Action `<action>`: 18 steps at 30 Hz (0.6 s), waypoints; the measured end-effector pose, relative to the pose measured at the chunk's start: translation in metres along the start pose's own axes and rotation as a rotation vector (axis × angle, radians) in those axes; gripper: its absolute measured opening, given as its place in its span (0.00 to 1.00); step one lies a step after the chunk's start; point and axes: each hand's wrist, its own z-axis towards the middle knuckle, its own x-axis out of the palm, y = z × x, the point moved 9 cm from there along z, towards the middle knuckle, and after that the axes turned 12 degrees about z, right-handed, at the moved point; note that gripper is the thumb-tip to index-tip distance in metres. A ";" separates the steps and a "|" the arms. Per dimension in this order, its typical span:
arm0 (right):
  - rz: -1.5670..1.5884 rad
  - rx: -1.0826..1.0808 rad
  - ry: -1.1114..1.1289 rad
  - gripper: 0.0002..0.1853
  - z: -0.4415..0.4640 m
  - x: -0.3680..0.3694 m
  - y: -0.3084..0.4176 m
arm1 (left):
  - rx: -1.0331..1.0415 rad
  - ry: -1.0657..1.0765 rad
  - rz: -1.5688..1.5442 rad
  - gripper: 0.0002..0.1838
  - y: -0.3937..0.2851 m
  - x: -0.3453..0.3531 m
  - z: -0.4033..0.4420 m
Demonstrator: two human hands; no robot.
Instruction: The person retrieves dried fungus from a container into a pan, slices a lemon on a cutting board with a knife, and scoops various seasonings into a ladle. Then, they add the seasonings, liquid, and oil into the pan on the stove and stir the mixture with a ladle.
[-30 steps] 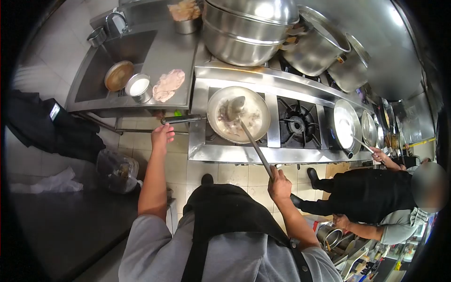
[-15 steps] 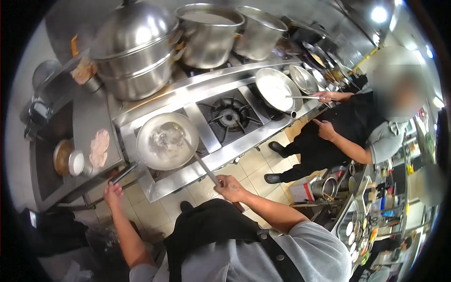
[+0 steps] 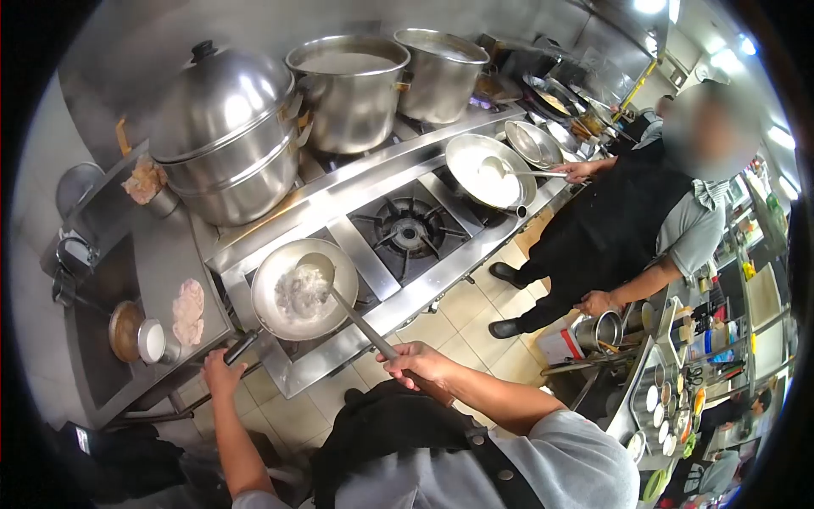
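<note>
A wok [image 3: 270, 265] sits on the near burner with bubbling, cloudy liquid inside. Its dark handle points down and left, and my left hand [image 3: 222, 371] is closed around the end of it. My right hand [image 3: 417, 365] grips the long handle of a ladle [image 3: 360, 322]. The ladle's bowl rests inside the wok, at the upper right of the liquid. A crumpled pale cloth [image 3: 187, 312] lies on the steel counter to the left of the wok.
A bare burner [image 3: 409, 234] separates my wok from a second wok [image 3: 462, 157], where a co-worker [image 3: 627, 204] holds a ladle. Behind stand a domed steamer [image 3: 233, 127] and two stockpots [image 3: 348, 102]. A sink [image 3: 93, 331] with bowls is at left.
The ladle's bowl has moved up and right within the wok. My left hand has closed onto the wok handle. The co-worker's free hand has dropped lower. The camera view has shifted.
</note>
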 end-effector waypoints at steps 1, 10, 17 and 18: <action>0.000 -0.003 -0.002 0.14 0.000 0.001 0.001 | -0.011 -0.018 0.023 0.29 0.000 0.001 0.003; -0.503 -0.108 -0.113 0.14 0.000 -0.007 0.016 | 0.060 -0.048 0.043 0.12 0.000 0.009 0.022; -1.010 -0.366 -0.265 0.11 -0.003 -0.003 0.039 | 0.112 -0.073 0.021 0.13 -0.002 0.012 0.027; -0.994 -0.315 -0.276 0.11 0.001 -0.007 0.033 | 0.114 -0.070 0.024 0.13 0.001 0.014 0.029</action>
